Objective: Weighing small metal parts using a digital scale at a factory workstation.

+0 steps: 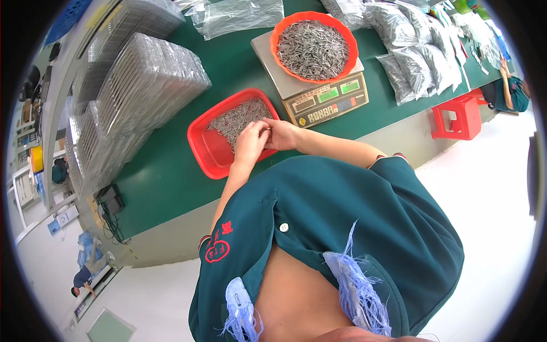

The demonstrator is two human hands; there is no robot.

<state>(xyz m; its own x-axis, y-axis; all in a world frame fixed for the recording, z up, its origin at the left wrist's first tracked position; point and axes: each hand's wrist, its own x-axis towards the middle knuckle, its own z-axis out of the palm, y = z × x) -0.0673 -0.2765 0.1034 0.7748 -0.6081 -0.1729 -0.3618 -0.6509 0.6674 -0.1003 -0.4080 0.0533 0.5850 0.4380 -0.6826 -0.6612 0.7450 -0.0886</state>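
Observation:
Both hands meet over the near right side of a red plastic basin (199, 145), fingers touching. My left hand (249, 141) is closed, its fingertips bent toward the other hand. My right hand (281, 135) is closed too, thumb and fingers pressed together against the left. Whatever lies between the fingers is too small or hidden to make out. Beneath and beyond them in the basin is a heap of small, thin grey metal pieces (233, 119). An orange-red scalloped bowl (276, 48), piled with similar shiny metal pieces (313, 50), rests on a digital scale (327, 105).
Tall stacks of clear plastic trays (151, 85) stand at the left on the green table (165, 171). Clear bags (239, 16) lie at the back; filled bags (413, 65) are piled right. A red stool (458, 119) and another person (511, 94) are at far right.

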